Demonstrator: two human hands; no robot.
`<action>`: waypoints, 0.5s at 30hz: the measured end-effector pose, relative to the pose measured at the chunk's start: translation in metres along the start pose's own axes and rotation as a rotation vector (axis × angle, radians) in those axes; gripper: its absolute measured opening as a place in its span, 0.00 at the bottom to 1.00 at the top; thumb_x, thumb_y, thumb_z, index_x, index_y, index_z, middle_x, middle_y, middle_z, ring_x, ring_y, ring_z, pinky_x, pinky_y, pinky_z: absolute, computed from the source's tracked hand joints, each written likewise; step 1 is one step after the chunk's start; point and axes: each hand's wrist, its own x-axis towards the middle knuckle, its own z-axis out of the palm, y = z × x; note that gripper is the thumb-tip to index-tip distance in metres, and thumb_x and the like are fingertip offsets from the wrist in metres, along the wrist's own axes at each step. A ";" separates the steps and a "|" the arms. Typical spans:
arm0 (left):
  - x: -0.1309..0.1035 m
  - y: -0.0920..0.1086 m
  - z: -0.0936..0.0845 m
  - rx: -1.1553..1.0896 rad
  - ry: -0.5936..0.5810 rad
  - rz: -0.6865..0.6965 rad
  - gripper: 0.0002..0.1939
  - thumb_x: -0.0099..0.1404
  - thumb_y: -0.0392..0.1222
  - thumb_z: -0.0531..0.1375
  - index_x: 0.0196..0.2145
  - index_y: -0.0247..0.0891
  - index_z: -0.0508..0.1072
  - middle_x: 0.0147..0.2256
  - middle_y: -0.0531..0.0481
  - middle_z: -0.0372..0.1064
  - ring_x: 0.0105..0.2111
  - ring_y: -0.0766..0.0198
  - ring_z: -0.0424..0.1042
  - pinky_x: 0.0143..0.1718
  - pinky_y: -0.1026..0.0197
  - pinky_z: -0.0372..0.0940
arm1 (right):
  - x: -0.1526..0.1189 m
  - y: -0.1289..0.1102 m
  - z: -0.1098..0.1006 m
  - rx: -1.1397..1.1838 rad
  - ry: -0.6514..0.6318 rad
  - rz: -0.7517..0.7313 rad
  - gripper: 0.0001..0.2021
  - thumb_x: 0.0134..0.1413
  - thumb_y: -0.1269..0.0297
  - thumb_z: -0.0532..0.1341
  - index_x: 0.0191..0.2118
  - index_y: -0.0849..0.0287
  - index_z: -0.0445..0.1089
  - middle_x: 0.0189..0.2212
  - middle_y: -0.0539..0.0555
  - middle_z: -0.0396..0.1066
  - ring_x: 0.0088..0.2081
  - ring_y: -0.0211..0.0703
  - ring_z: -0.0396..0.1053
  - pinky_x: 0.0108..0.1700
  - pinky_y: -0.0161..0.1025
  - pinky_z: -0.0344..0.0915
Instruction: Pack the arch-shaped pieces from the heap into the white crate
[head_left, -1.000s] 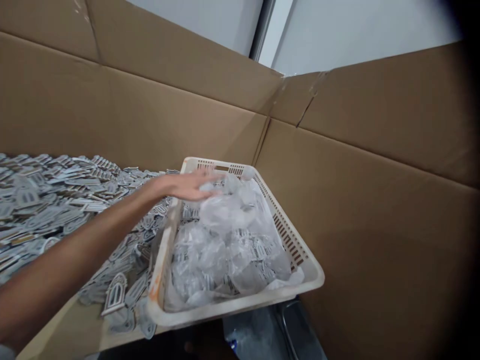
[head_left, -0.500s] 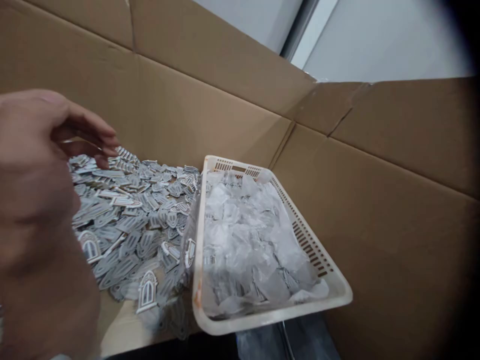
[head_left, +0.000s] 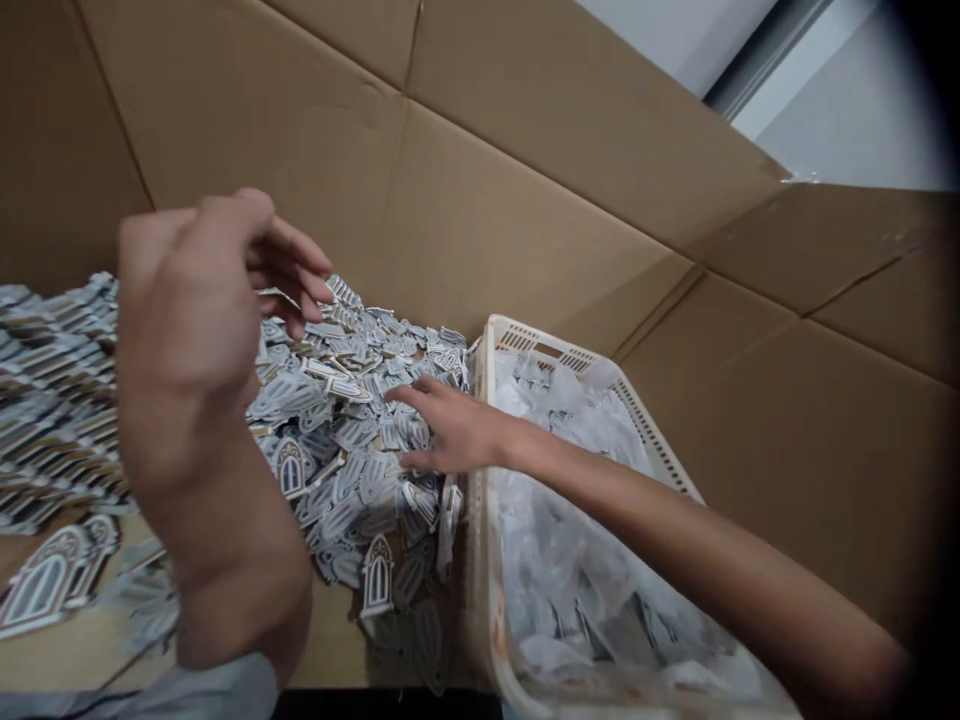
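Note:
My left hand (head_left: 247,275) is raised at the left, over the far part of a loose pile of small arched window-shaped pieces (head_left: 352,400). Its fingers are loosely bent and apart, with nothing visible in them. Reaching in from the right, across the basket, my right hand (head_left: 461,425) hovers over or rests on the near right part of that pile. Its thumb and fingers are spread, and I see no piece held. Most of the pieces show grey backs; a few, such as one arched window piece (head_left: 377,577), lie with the white and brown front up.
A white plastic basket (head_left: 491,560) holding crumpled clear bags stands right of the pile. Stacked rows of the same pieces (head_left: 56,400) fill the left side. Tall cardboard walls (head_left: 510,220) rise behind and to the right. The wooden table (head_left: 337,640) shows in front.
My right hand has come into view from the right and reached over the basket to the pile. The view has turned left, so the basket appears farther right and the stacked rows show.

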 end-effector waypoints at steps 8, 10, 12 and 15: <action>0.016 -0.023 0.003 -0.006 -0.085 -0.174 0.21 0.71 0.49 0.54 0.27 0.33 0.76 0.22 0.44 0.70 0.18 0.63 0.68 0.14 0.64 0.55 | 0.146 0.003 0.076 -0.004 -0.059 0.201 0.65 0.45 0.27 0.67 0.79 0.52 0.35 0.75 0.71 0.43 0.76 0.77 0.37 0.70 0.76 0.44; 0.018 -0.026 0.006 0.019 -0.091 -0.220 0.21 0.71 0.48 0.54 0.28 0.32 0.76 0.22 0.44 0.70 0.19 0.64 0.68 0.15 0.65 0.55 | 0.157 0.004 0.081 0.027 -0.048 0.244 0.66 0.43 0.26 0.67 0.78 0.51 0.37 0.76 0.71 0.43 0.76 0.78 0.35 0.69 0.78 0.42; 0.019 -0.029 0.010 0.058 -0.098 -0.273 0.20 0.72 0.47 0.54 0.28 0.32 0.75 0.23 0.45 0.70 0.19 0.65 0.68 0.16 0.65 0.55 | 0.163 0.006 0.080 0.080 -0.057 0.278 0.65 0.39 0.27 0.69 0.77 0.46 0.41 0.76 0.69 0.42 0.75 0.80 0.40 0.67 0.77 0.49; 0.023 -0.036 0.016 0.138 -0.123 -0.349 0.20 0.72 0.47 0.53 0.29 0.32 0.75 0.25 0.45 0.70 0.20 0.65 0.68 0.16 0.66 0.54 | 0.166 0.007 0.077 0.126 -0.046 0.315 0.62 0.38 0.29 0.71 0.75 0.43 0.47 0.75 0.67 0.45 0.73 0.81 0.45 0.64 0.74 0.56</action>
